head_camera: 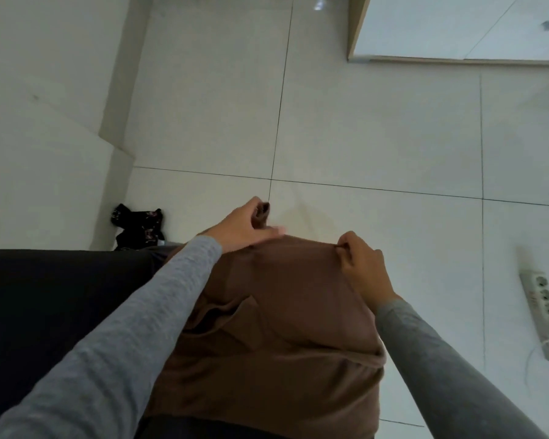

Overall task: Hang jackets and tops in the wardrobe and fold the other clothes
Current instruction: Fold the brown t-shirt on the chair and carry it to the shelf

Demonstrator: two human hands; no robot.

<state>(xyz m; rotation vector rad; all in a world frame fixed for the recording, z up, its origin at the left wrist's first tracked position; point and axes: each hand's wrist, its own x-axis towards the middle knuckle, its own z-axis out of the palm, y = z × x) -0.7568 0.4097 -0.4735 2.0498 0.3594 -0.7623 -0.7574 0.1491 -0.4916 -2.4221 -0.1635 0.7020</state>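
A brown garment [282, 312] hangs in front of me over the tiled floor, held up by its top edge. My left hand [244, 226] grips the left corner of that edge, a bit of brown cloth sticking up between its fingers. My right hand [360, 264] pinches the right corner with curled fingers. Both arms wear grey sleeves. The garment's lower part falls in folds toward the bottom of the view.
A black patterned garment [138, 224] lies on the floor by the wall at left. A dark surface [61, 296] fills the lower left. A white power strip [544, 308] with a red switch lies on the floor at right. A pale wooden-edged panel [358, 26] stands at top right.
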